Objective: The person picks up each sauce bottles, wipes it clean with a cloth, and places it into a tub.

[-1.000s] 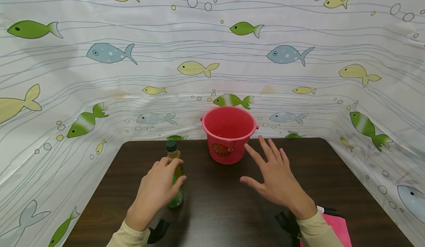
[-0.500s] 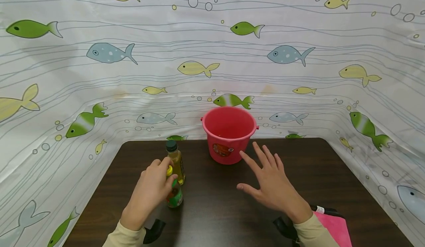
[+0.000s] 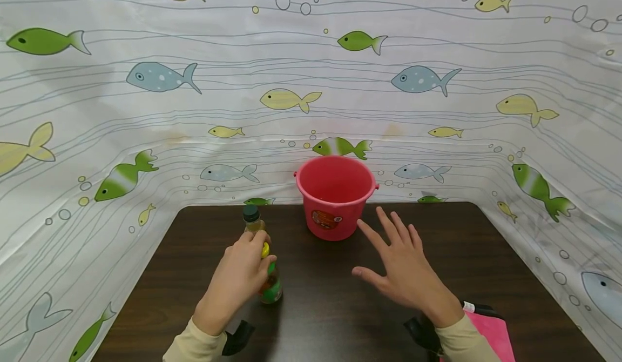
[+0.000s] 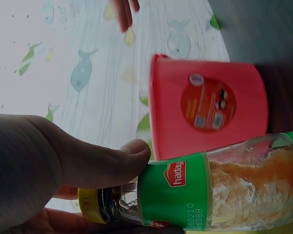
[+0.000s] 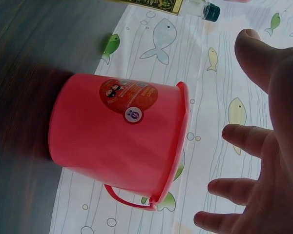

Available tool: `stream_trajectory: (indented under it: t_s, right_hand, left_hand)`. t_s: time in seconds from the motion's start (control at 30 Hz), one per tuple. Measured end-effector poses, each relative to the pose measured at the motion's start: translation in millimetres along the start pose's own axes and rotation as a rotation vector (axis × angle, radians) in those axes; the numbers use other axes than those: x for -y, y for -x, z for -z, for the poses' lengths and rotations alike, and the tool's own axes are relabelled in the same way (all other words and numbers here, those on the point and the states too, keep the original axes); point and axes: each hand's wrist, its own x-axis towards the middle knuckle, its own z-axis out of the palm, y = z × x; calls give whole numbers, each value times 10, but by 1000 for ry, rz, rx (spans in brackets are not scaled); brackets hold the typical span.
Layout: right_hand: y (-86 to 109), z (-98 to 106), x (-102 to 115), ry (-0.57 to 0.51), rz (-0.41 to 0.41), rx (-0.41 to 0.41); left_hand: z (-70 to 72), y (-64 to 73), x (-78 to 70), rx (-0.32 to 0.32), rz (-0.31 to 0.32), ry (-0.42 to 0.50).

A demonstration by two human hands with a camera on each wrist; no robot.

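My left hand (image 3: 238, 275) grips a glass sauce bottle (image 3: 270, 290) near its yellow cap. In the left wrist view the thumb lies along the neck of this sauce bottle (image 4: 254, 183), which has a green haday label and chunky pale-orange contents. Just behind it in the head view stands an oil bottle (image 3: 251, 216) with a dark green cap, mostly covered by the hand. My right hand (image 3: 405, 273) is held with fingers spread and nothing in it, nearest to the pink bucket (image 3: 332, 219). The bucket is upright, its mouth facing up.
The dark wooden table (image 3: 316, 319) has a fish-patterned sheet (image 3: 350, 119) rising at its back and sides. A flat pink item with a black edge (image 3: 491, 332) lies at the front right, partly under the right forearm. The bucket stands near the back edge.
My left hand first drew back and closed on the sauce bottle's top, then moved right with the bottle. The right hand shifted slightly and stays spread. Bucket and oil bottle have not moved.
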Motion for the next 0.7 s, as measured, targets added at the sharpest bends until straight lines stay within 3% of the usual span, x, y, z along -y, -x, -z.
stream_trajectory:
  t_s: [0.43, 0.7]
  right_hand:
    - [110, 33, -128, 21, -20, -34]
    - [165, 69, -194, 32, -28, -35]
  left_hand:
    - [-247, -193, -493, 65, -165, 55]
    - [-369, -287, -657, 93, -241, 47]
